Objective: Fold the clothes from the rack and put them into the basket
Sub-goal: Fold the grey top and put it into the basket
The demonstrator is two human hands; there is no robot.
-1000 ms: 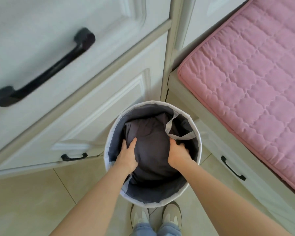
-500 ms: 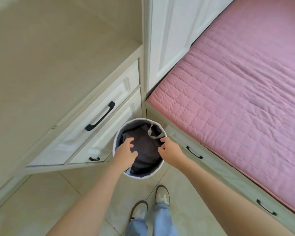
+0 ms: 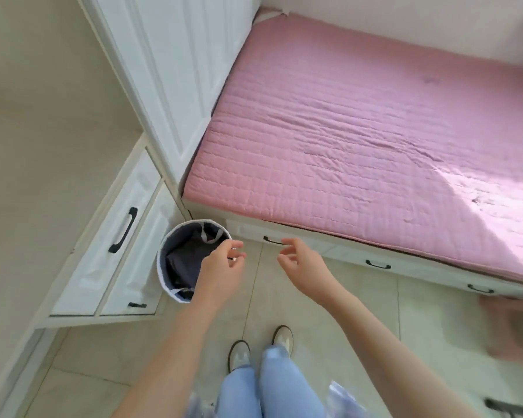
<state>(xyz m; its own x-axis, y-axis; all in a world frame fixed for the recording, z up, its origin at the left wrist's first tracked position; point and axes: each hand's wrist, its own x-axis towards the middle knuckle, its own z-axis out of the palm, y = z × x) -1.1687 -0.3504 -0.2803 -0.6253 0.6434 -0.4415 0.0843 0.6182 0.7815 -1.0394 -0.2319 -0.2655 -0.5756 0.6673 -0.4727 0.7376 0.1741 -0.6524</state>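
head view: dark garment (image 3: 187,260) lies in the basket (image 3: 163,279); left hand (image 3: 221,267) and right hand (image 3: 302,267) above it, grips loose, empty. next, probably another piece from the rack.

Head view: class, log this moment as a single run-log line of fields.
left hand: empty, above basket | right hand: empty, over floor | basket: on floor by drawers | dark garment: inside basket | step: garment placed
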